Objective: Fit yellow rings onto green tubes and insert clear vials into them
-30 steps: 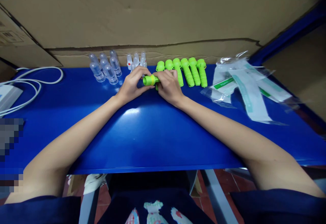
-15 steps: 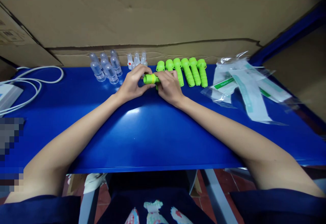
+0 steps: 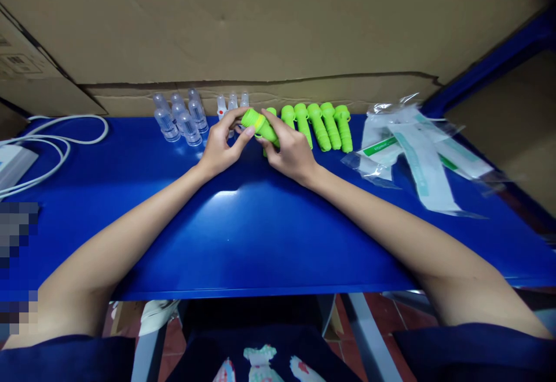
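Between my two hands is a lime-green plastic tube [image 3: 266, 129] with a yellow ring near its threaded open end. That end points up and to the left. My left hand [image 3: 222, 147] closes its thumb and fingers around the threaded end. My right hand [image 3: 292, 151] is wrapped around the lower part, which its fingers partly hide. Just behind my right hand, similar green tubes [image 3: 322, 128] with rounded heads lie side by side. Small clear-tipped pieces [image 3: 222, 107], one with a red dot, stand behind my left hand and are partly covered by it.
Several clear ribbed plastic bottles [image 3: 188, 127] stand at the back left of the blue table [image 3: 243, 243]. Clear and white plastic packets [image 3: 423, 162] lie on the right. A white cable [image 3: 89, 138] loops on the left by a white box [image 3: 15, 164]. Cardboard [image 3: 260, 28] walls the back.
The green tube has tipped from nearly level so its open end now points more upward. My right fingers have shifted along it, uncovering more of its body. My left hand has stayed near the threaded end.
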A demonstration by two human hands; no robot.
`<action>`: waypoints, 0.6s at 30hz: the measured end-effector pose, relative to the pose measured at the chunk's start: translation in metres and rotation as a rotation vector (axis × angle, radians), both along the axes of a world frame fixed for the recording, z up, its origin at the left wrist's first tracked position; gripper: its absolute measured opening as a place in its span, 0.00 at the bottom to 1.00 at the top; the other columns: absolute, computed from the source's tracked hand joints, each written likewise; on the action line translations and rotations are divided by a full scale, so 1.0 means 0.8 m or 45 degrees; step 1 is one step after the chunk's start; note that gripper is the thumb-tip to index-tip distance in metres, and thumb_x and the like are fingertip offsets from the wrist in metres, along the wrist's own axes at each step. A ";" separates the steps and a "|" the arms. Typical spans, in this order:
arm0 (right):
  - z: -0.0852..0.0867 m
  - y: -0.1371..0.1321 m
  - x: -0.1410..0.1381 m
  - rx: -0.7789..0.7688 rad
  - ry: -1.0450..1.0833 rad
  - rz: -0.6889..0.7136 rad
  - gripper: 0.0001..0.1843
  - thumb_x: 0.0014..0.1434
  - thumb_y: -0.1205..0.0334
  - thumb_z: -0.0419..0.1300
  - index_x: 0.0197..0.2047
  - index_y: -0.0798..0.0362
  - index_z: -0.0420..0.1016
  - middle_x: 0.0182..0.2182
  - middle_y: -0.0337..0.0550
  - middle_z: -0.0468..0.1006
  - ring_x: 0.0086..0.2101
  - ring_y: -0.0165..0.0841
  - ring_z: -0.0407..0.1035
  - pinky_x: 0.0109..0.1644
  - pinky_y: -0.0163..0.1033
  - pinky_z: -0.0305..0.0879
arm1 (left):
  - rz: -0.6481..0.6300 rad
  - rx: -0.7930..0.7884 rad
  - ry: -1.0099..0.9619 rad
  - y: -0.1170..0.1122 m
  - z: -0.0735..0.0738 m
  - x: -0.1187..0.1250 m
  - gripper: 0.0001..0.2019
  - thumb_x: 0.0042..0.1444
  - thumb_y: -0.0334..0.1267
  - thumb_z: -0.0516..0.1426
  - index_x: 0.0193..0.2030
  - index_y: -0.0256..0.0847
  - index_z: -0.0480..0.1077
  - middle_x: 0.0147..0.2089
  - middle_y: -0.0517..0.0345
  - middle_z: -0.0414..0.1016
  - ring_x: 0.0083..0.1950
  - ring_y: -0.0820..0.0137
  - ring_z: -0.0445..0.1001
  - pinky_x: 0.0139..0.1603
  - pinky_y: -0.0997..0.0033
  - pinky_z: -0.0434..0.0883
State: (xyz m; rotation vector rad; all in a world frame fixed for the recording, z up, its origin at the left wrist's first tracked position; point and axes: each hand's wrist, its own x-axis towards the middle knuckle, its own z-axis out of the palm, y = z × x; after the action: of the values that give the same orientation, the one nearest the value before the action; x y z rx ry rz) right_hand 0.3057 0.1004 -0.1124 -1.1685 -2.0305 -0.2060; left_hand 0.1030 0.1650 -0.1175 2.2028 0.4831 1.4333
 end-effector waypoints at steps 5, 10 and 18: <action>-0.001 -0.007 -0.010 -0.156 0.215 0.107 0.30 0.73 0.54 0.53 0.74 0.54 0.56 0.61 0.59 0.77 0.51 0.45 0.80 0.53 0.49 0.79 | -0.024 -0.054 -0.057 -0.003 0.004 0.002 0.24 0.68 0.57 0.60 0.61 0.41 0.72 0.55 0.47 0.82 0.54 0.65 0.84 0.56 0.66 0.80; 0.004 -0.017 -0.021 -0.346 0.517 0.208 0.29 0.73 0.49 0.57 0.70 0.51 0.57 0.46 0.52 0.82 0.41 0.42 0.80 0.48 0.49 0.79 | -0.008 -0.024 -0.071 -0.004 0.006 0.002 0.22 0.70 0.55 0.58 0.60 0.41 0.75 0.54 0.48 0.84 0.50 0.67 0.85 0.51 0.67 0.81; 0.016 -0.027 -0.032 -0.633 0.925 0.390 0.30 0.72 0.34 0.54 0.63 0.49 0.62 0.40 0.46 0.81 0.23 0.28 0.69 0.25 0.35 0.68 | 0.017 0.005 -0.037 -0.012 0.015 0.003 0.23 0.71 0.57 0.56 0.62 0.45 0.75 0.58 0.49 0.83 0.53 0.64 0.84 0.52 0.64 0.78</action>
State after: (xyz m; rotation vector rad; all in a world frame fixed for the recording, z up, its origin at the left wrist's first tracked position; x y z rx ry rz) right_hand 0.2803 0.0784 -0.0998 -0.9872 -1.5895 0.8041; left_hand 0.1051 0.1555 -0.1054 2.1824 0.4863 1.4720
